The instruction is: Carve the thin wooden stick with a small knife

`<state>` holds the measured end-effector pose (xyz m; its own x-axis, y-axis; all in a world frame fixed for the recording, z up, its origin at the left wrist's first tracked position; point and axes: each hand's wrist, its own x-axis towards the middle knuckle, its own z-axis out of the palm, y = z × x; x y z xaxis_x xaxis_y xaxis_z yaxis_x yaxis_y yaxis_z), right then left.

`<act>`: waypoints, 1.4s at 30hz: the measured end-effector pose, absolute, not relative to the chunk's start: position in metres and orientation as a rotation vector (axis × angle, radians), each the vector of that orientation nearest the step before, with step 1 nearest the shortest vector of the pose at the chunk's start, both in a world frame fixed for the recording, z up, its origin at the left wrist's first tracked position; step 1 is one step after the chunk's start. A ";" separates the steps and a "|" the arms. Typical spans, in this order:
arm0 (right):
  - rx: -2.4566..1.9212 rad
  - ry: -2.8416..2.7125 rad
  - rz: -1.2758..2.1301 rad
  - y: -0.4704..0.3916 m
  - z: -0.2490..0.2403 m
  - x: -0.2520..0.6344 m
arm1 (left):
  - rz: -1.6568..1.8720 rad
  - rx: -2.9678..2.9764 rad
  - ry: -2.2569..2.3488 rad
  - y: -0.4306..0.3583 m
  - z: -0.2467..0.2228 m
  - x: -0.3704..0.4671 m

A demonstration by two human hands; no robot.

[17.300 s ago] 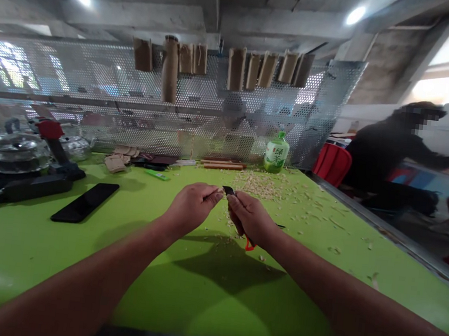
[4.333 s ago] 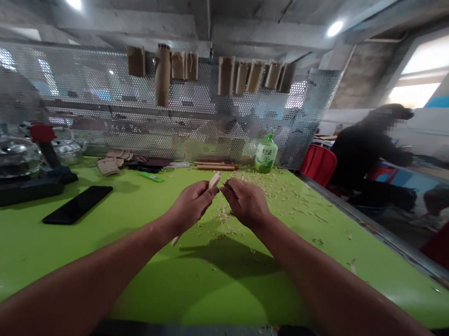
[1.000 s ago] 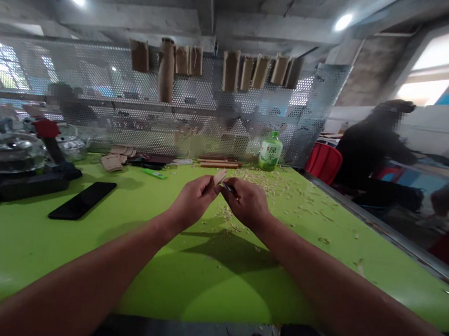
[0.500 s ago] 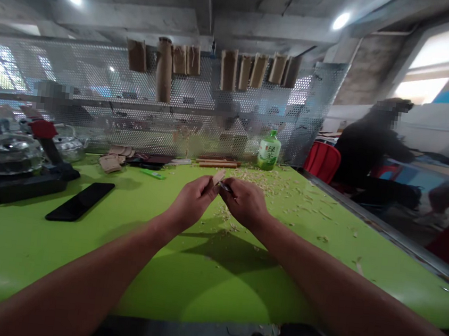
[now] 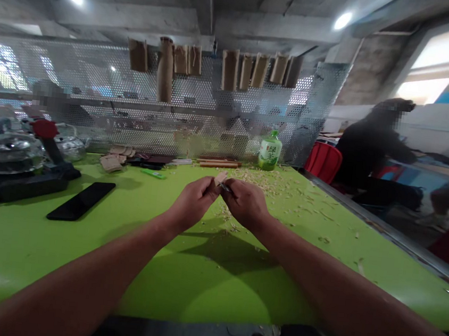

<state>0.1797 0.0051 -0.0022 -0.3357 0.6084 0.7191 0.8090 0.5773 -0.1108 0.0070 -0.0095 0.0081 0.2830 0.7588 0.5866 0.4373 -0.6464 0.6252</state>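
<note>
My left hand [image 5: 196, 200] is closed around a small pale piece of wood [image 5: 221, 178], whose upper end pokes out above the fingers. Against it, from the right, my right hand [image 5: 248, 202] is closed on a carving knife [image 5: 224, 187]; only a bit of its grey metal blade shows and the handle is hidden in the fist. Both hands meet over the green table [image 5: 148, 283], raised a little above it. Curled wood shavings [image 5: 238, 228] are scattered beneath and to the right of them.
A black phone [image 5: 81, 201] lies on the left, near a black tool with a red part [image 5: 44, 129] and glass kettles [image 5: 9, 153]. Wood pieces [image 5: 113, 161] and a green-labelled bottle [image 5: 270, 151] stand along the perforated metal screen [image 5: 196, 127]. A person in black [image 5: 372, 140] sits at right.
The wood piece has tilted slightly between my hands, its tip showing lower and a little further right. Both hands keep their grips and stay nearly in place.
</note>
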 end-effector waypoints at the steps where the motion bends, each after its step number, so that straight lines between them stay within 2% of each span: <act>1: -1.128 -2.067 -0.343 0.005 -0.002 0.180 | 1.303 2.212 1.086 -0.010 0.008 0.007; 12: -1.132 -2.096 -0.330 0.005 -0.002 0.180 | 1.277 2.219 1.096 -0.011 0.009 0.007; 25: -1.410 -2.170 -0.340 0.000 0.006 0.172 | 1.176 2.101 1.293 -0.005 0.004 0.007; 35: -1.484 -2.147 -0.349 0.001 0.009 0.170 | 1.103 1.725 0.995 -0.003 -0.003 0.011; 42: -1.471 -2.135 -0.376 0.000 0.012 0.170 | 1.158 1.926 1.098 -0.005 -0.001 0.012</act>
